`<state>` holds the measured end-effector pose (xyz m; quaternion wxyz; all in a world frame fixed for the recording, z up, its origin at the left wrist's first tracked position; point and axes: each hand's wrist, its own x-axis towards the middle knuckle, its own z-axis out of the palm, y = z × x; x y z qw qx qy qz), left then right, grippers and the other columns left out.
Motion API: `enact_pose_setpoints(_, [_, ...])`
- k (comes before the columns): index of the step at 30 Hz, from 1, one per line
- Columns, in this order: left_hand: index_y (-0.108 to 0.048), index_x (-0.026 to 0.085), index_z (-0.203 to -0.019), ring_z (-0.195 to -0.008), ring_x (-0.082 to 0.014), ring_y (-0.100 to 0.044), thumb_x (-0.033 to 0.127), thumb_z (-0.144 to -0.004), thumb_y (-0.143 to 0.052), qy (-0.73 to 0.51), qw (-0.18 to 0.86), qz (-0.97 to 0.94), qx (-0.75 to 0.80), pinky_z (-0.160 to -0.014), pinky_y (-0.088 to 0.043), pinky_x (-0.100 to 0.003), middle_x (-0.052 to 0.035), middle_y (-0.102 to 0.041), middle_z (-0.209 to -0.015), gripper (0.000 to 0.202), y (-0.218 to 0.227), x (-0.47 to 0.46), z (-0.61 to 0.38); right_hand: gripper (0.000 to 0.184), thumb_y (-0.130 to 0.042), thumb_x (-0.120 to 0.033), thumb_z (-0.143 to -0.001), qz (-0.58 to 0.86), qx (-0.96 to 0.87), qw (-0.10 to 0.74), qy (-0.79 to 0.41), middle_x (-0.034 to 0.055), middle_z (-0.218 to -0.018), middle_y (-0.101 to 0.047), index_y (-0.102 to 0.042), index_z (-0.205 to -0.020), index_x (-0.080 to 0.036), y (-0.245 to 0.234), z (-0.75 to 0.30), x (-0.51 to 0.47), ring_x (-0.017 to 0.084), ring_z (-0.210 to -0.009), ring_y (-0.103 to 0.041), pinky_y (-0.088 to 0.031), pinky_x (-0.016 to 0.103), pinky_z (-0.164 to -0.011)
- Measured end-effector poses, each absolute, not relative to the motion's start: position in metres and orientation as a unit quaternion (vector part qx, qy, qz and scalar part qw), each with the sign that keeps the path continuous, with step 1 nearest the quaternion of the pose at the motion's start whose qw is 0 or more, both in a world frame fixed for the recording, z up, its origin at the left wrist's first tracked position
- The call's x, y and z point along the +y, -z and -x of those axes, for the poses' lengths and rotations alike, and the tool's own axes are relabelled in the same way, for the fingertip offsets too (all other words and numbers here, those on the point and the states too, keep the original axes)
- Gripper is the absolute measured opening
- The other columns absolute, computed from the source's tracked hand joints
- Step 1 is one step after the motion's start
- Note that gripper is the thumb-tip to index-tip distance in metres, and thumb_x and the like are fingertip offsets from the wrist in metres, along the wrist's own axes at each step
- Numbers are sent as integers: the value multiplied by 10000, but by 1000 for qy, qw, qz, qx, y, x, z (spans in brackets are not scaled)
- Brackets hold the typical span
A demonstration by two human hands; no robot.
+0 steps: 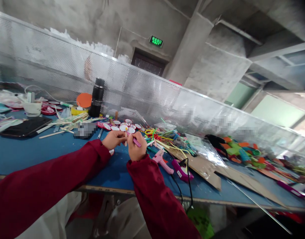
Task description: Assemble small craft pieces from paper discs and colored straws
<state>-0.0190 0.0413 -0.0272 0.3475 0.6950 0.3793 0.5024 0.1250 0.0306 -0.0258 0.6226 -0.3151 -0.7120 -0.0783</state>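
Both my arms wear dark red sleeves and meet over the blue table [30, 152]. My left hand [113, 139] is closed in a pinch on one end of a small pale stick. My right hand [137, 149] is curled shut round a thin pink stick [136, 142] that juts out between the two hands. Just beyond my hands lie several small round white and red discs [122, 127]. A pink glue gun [162, 161] rests on the table to the right of my right hand.
A black flask [96, 97] and an orange disc [84, 100] stand by the perforated metal screen [142, 89]. A black tablet [24, 127], wooden sticks and a white bowl [32, 108] lie left. Coloured wires, cardboard [204, 167] and foam pieces lie right.
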Motion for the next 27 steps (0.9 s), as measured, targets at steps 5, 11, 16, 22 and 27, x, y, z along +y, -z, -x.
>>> enact_pose_setpoints(5, [-596,157,-652,-536,-100,-526,422,-736,-638,-499,347,-698,380,-472,-391,-193,-5,-609,-595,282,26,40,19,265,-504,-303,-917,319,-707,625,84,-33,-586,-498,-476,-671,-208,26,-125,30,102,-547,-465,-363,226,-553])
enact_pose_setpoints(11, [-596,154,-652,-511,-97,-499,453,-726,-650,-508,333,-702,372,-476,-393,-209,-1,-599,-583,313,30,43,19,297,-496,-334,-926,311,-712,623,95,-27,-575,-485,-464,-657,-212,23,-123,28,107,-539,-449,-359,239,-542])
enact_pose_setpoints(16, [-584,150,-619,-525,-102,-507,420,-746,-640,-506,327,-704,377,-493,-407,-215,-12,-607,-597,304,31,44,20,281,-495,-314,-921,319,-710,622,83,-28,-578,-490,-464,-661,-211,24,-125,29,104,-537,-451,-361,233,-543])
enact_pose_setpoints(22, [-613,150,-671,-520,-101,-509,429,-735,-636,-509,332,-697,380,-485,-400,-209,-3,-603,-591,288,31,43,19,286,-496,-316,-922,311,-713,622,90,-26,-586,-488,-471,-659,-206,24,-124,29,105,-548,-460,-356,235,-554])
enact_pose_setpoints(27, [-595,151,-649,-513,-99,-507,427,-725,-646,-511,331,-697,379,-482,-398,-206,1,-596,-575,291,32,45,20,280,-499,-311,-915,315,-713,620,91,-30,-582,-486,-474,-656,-208,24,-124,29,103,-543,-452,-355,232,-546])
